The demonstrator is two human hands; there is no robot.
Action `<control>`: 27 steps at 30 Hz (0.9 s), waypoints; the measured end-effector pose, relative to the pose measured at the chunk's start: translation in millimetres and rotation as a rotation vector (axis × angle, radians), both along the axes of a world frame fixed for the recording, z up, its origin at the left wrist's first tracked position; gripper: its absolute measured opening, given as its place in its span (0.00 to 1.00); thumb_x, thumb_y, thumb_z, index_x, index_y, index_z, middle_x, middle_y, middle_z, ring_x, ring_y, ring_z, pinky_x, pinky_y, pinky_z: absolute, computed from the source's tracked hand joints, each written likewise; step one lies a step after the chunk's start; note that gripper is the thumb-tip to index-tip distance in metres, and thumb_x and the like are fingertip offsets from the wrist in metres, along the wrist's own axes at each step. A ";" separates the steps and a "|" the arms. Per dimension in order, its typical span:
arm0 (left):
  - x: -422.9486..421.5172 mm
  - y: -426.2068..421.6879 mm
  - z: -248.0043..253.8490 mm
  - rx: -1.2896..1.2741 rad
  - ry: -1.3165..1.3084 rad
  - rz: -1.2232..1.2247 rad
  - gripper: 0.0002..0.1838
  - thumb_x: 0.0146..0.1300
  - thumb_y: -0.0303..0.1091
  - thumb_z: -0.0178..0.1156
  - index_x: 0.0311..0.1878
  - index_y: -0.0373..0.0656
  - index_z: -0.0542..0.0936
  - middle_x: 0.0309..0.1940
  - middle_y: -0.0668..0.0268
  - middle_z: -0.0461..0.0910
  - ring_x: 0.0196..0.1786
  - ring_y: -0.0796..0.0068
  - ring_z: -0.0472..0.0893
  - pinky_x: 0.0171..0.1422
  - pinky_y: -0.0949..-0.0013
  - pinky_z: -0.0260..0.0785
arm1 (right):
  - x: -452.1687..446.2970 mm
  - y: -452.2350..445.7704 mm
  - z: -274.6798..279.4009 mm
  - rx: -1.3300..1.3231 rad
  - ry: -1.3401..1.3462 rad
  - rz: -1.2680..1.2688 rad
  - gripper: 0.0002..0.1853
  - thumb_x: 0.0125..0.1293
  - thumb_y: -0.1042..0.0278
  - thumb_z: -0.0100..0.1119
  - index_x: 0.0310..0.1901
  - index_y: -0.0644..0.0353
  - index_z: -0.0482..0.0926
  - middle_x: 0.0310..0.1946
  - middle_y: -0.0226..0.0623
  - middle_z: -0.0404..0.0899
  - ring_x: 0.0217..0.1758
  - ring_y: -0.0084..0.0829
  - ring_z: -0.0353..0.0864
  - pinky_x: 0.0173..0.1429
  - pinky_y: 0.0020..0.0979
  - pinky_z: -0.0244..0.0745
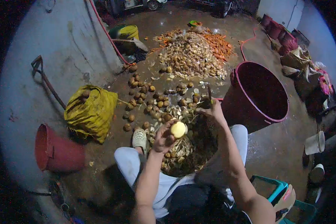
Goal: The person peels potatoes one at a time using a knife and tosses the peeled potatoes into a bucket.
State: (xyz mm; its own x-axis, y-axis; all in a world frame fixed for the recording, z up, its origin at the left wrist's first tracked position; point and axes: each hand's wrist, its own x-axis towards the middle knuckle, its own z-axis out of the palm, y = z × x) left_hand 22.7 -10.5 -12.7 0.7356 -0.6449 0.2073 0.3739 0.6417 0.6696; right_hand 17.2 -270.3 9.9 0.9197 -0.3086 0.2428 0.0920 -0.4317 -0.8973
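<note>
Above the floor point(267, 155), a potato point(179, 129) juts from the left grip point(163, 139).

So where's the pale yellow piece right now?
In the head view, the pale yellow piece is near the centre, held in the left hand over the heap of peelings.

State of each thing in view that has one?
Left hand: closed around vegetable
Vegetable: pale face bare of skin
Right hand: gripping knife
Knife: held clear of vegetable
Sack: open at top
Big tub: upright, open
Red bucket: open, tilt unclear
Brown vegetables: loose, skin on
Pale heap: piled loose
</note>
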 end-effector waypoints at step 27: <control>14.6 -3.0 -15.3 0.351 -0.146 0.192 0.37 0.45 0.29 0.77 0.60 0.37 0.72 0.53 0.64 0.78 0.56 0.71 0.77 0.61 0.68 0.72 | -12.5 24.5 1.3 -0.061 0.078 0.165 0.30 0.43 0.61 0.82 0.46 0.63 0.79 0.41 0.33 0.84 0.43 0.24 0.80 0.52 0.30 0.75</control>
